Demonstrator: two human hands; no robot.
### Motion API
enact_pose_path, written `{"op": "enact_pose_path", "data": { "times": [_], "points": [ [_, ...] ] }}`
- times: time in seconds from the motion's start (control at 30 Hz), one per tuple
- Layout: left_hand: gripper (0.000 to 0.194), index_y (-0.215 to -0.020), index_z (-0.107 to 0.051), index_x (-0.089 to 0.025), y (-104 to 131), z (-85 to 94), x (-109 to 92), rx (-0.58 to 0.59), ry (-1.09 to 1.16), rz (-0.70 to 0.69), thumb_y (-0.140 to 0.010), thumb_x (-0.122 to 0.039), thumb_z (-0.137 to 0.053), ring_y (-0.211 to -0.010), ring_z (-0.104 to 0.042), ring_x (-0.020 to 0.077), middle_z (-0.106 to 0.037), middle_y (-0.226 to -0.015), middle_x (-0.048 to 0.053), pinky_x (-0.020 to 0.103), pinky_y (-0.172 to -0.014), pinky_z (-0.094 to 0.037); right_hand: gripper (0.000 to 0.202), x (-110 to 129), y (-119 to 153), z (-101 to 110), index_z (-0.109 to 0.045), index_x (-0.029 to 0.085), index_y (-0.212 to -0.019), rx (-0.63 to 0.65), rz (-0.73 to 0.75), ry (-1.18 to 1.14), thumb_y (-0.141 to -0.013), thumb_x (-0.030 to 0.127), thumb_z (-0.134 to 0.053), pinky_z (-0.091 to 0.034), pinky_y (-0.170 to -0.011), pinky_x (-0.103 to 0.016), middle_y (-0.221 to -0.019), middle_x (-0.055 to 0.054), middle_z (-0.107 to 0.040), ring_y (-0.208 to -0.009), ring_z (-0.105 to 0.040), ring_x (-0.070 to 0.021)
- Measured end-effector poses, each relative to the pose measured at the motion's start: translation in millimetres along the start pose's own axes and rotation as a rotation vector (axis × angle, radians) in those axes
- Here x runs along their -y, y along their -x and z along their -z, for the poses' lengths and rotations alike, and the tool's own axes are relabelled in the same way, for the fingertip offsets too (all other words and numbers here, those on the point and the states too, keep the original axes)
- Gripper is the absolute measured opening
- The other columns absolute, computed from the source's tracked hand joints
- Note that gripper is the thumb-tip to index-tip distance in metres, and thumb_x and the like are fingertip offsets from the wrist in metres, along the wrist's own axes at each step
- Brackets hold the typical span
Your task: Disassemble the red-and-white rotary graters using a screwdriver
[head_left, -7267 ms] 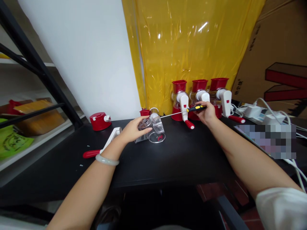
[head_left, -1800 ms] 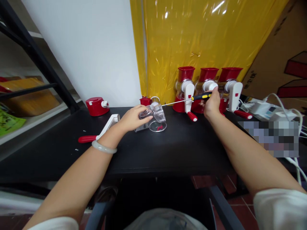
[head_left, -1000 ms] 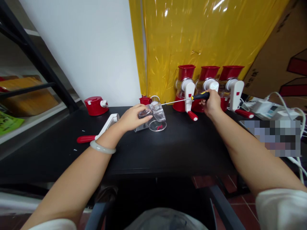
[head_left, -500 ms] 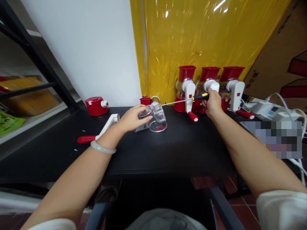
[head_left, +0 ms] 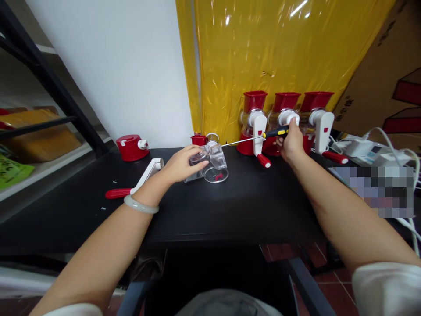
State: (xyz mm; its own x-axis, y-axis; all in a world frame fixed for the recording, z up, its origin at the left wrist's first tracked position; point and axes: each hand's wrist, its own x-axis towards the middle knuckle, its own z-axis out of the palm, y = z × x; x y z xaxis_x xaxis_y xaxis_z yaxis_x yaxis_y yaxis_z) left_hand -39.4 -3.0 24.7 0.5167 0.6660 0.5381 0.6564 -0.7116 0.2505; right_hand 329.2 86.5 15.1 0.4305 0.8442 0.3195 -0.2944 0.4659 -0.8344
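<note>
The left hand (head_left: 181,164) grasps the clear plastic housing (head_left: 217,156) on the black tabletop (head_left: 230,213); the right hand (head_left: 292,141) grips a screwdriver (head_left: 273,132) pointing toward that housing.

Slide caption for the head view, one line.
Left hand holds a clear plastic part on a black table; right hand grips a screwdriver pointed toward it.

Yellow plastic sheeting (head_left: 279,48), glossy, creased, at back; white panel (head_left: 121,61), plain, to its left. Cardboard box (head_left: 371,83), red and black print, far right; white power adapters (head_left: 358,147) and white cables (head_left: 408,226) before it. Black-framed shelving rack (head_left: 54,83), left: amber parcel (head_left: 42,140), green printed packet (head_left: 13,171). Reddish floor tiles (head_left: 332,295), below.
</note>
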Motion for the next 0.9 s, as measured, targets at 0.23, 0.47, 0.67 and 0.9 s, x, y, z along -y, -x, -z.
{"op": "enact_pose_path", "data": {
  "times": [0.23,0.47,0.67,0.9],
  "points": [
    [0.035,-0.108,-0.066,-0.021,0,0.7,0,-0.007,0.013,0.002,-0.088,-0.049,-0.06,-0.109,-0.063,0.0244,-0.066,-0.119,0.01,0.043,-0.099,-0.048,0.027,6,5,-4,-0.043,0.027,-0.07,0.009,-0.101,-0.073,-0.082,0.043,-0.061,-0.041,-0.032,-0.024,-0.049,0.007,-0.042,-0.035,-0.038,-0.0091],
    [0.035,-0.107,-0.066,-0.021,0,0.3,-1,-0.015,0.011,0.001,-0.088,-0.05,-0.06,-0.109,-0.063,0.0242,-0.067,-0.119,0.01,0.042,-0.099,-0.048,0.039,10,10,-5,-0.044,0.027,-0.07,0.009,-0.082,-0.079,-0.083,0.061,-0.058,-0.037,-0.03,-0.022,-0.042,0.009,-0.035,-0.031,-0.032,-0.0086],
    [0.035,-0.104,-0.066,-0.02,0,1.3,-2,-0.016,0.01,0.004,-0.087,-0.05,-0.06,-0.108,-0.064,0.0247,-0.067,-0.119,0.01,0.043,-0.098,-0.048,0.03,8,9,-7,-0.043,0.025,-0.074,-0.028,-0.097,-0.058,-0.086,0.047,-0.06,-0.04,-0.034,-0.02,-0.044,0.011,-0.034,-0.032,-0.031,-0.0065],
    [0.035,-0.106,-0.067,-0.02,0,1.7,-3,-0.015,0.0,-0.009,-0.087,-0.049,-0.061,-0.107,-0.064,0.0243,-0.067,-0.118,0.01,0.042,-0.097,-0.048,0.019,7,7,-8,-0.044,0.025,-0.073,-0.038,-0.084,-0.135,-0.082,0.033,-0.06,-0.043,-0.039,-0.02,-0.059,0.006,-0.048,-0.044,-0.046,-0.0087]
  ]
}}
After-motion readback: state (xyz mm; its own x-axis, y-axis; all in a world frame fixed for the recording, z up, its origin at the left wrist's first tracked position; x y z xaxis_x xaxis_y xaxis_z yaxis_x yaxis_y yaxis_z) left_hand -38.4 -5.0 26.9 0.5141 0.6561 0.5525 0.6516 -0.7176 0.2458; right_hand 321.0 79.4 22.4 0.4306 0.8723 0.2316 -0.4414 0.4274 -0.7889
